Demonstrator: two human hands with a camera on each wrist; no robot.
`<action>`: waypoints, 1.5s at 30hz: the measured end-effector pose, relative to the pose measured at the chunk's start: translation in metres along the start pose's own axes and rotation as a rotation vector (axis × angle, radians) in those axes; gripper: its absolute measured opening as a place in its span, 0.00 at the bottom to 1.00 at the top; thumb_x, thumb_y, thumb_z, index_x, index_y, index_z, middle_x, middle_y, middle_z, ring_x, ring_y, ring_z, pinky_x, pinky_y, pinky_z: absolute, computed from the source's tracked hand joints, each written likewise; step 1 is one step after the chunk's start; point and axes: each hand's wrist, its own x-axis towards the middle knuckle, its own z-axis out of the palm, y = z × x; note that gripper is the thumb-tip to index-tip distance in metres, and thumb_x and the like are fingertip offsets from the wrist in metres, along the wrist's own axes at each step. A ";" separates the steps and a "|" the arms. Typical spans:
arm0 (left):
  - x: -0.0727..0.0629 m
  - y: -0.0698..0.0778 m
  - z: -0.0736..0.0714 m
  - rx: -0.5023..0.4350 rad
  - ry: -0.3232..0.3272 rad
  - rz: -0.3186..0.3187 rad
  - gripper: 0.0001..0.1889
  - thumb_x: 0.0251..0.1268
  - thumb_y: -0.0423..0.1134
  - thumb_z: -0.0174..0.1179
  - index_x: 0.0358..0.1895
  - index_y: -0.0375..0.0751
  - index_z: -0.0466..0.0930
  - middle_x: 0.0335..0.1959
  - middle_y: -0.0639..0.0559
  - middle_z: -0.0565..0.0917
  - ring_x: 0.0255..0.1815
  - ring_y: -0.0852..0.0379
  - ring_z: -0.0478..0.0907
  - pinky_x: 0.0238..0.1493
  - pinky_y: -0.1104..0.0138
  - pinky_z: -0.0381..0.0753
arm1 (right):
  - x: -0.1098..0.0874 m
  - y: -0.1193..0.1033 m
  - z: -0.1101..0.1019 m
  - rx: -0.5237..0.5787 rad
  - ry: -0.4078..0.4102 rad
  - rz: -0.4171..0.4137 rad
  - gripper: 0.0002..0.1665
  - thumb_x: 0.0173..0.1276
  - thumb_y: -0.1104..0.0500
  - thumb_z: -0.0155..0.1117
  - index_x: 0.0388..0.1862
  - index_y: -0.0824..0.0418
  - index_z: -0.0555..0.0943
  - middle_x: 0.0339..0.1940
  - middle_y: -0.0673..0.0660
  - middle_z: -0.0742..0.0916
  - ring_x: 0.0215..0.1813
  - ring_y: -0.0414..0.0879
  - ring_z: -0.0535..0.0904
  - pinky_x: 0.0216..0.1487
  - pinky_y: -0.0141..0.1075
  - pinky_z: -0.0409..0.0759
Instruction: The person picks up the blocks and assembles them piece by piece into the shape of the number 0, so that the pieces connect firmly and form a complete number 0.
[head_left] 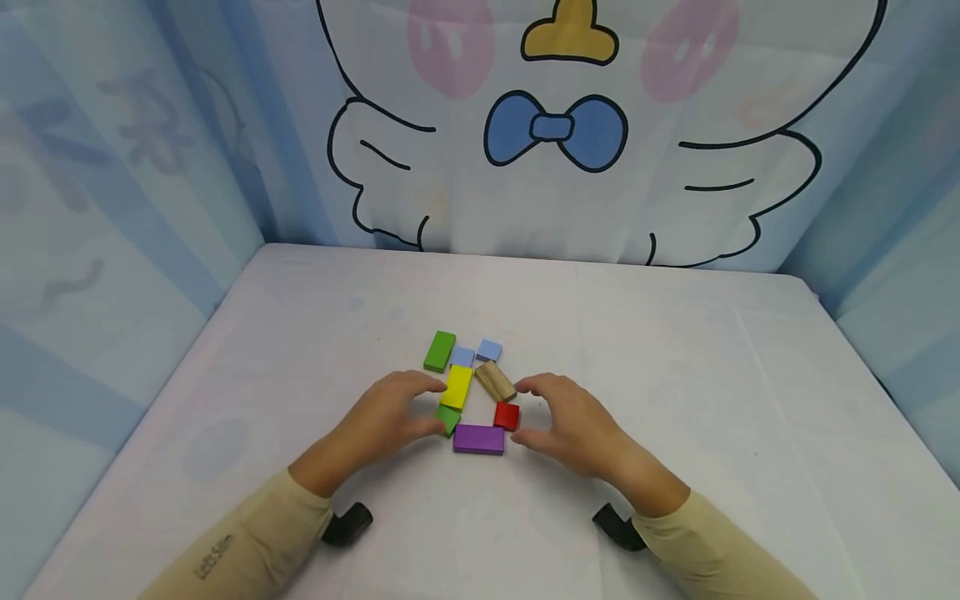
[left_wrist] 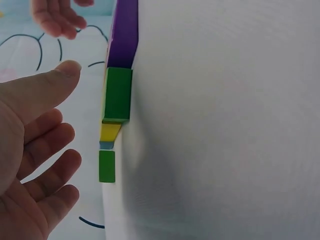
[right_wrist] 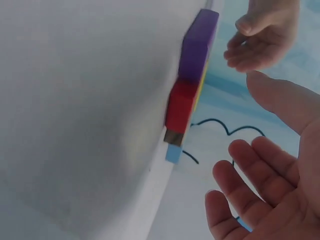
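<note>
Several coloured blocks lie on the table in a loose ring. On its left side are a large green block (head_left: 439, 351), a yellow block (head_left: 457, 387) and a small green block (head_left: 448, 419). A purple block (head_left: 478, 439) lies at the near side, with a red block (head_left: 507, 416) and a wooden block (head_left: 495, 381) on the right. Two small blue blocks, one light blue block (head_left: 490, 350) further right, sit at the far side. My left hand (head_left: 392, 414) curves beside the yellow and small green blocks. My right hand (head_left: 576, 426) curves beside the red block. Both palms hold nothing.
A white cloth covers the table (head_left: 675, 350). Behind it hangs a printed curtain (head_left: 555, 208), with more curtain at both sides. A black wrist mount (head_left: 348, 525) shows below the left sleeve, and another black mount (head_left: 619, 527) by the right.
</note>
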 end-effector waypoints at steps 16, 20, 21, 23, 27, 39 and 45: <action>0.009 0.001 0.014 0.007 -0.056 -0.033 0.22 0.54 0.40 0.77 0.52 0.38 0.82 0.49 0.50 0.83 0.54 0.50 0.77 0.59 0.58 0.77 | 0.015 -0.017 0.017 -0.018 -0.118 -0.099 0.25 0.61 0.57 0.76 0.56 0.62 0.79 0.45 0.53 0.84 0.49 0.48 0.77 0.50 0.43 0.80; 0.009 0.002 0.014 -0.002 -0.059 -0.041 0.20 0.55 0.38 0.76 0.50 0.38 0.82 0.47 0.50 0.83 0.52 0.51 0.77 0.58 0.58 0.78 | 0.017 -0.018 0.019 -0.027 -0.133 -0.126 0.22 0.61 0.60 0.76 0.52 0.63 0.80 0.41 0.53 0.84 0.45 0.47 0.77 0.49 0.43 0.79; 0.009 0.003 0.014 -0.002 -0.060 -0.043 0.20 0.56 0.38 0.76 0.50 0.38 0.82 0.47 0.50 0.83 0.52 0.51 0.77 0.57 0.58 0.78 | 0.017 -0.018 0.020 -0.030 -0.136 -0.130 0.21 0.61 0.60 0.76 0.52 0.63 0.81 0.41 0.52 0.84 0.44 0.47 0.77 0.49 0.43 0.79; 0.009 0.003 0.014 0.003 -0.063 -0.049 0.19 0.56 0.38 0.75 0.50 0.38 0.82 0.47 0.50 0.82 0.51 0.51 0.77 0.57 0.58 0.78 | 0.017 -0.019 0.020 -0.039 -0.136 -0.137 0.20 0.61 0.61 0.75 0.51 0.63 0.81 0.41 0.52 0.84 0.44 0.46 0.77 0.49 0.43 0.79; 0.009 0.004 0.014 0.005 -0.071 -0.063 0.19 0.57 0.38 0.75 0.50 0.38 0.82 0.46 0.51 0.82 0.50 0.52 0.77 0.57 0.59 0.78 | 0.017 -0.019 0.021 -0.056 -0.133 -0.137 0.18 0.61 0.61 0.75 0.48 0.63 0.82 0.40 0.51 0.85 0.42 0.45 0.77 0.47 0.42 0.79; 0.009 0.004 0.015 -0.017 -0.090 -0.078 0.18 0.59 0.37 0.74 0.50 0.38 0.81 0.46 0.51 0.81 0.51 0.52 0.76 0.58 0.58 0.78 | 0.018 -0.022 0.023 -0.065 -0.149 -0.125 0.14 0.61 0.63 0.75 0.45 0.62 0.83 0.39 0.51 0.85 0.42 0.45 0.78 0.48 0.43 0.80; 0.009 0.004 0.013 -0.023 -0.101 -0.086 0.18 0.59 0.37 0.73 0.51 0.38 0.81 0.46 0.51 0.81 0.51 0.52 0.76 0.58 0.58 0.77 | 0.017 -0.023 0.023 -0.077 -0.151 -0.132 0.14 0.61 0.63 0.75 0.45 0.62 0.83 0.39 0.52 0.86 0.42 0.45 0.79 0.49 0.43 0.80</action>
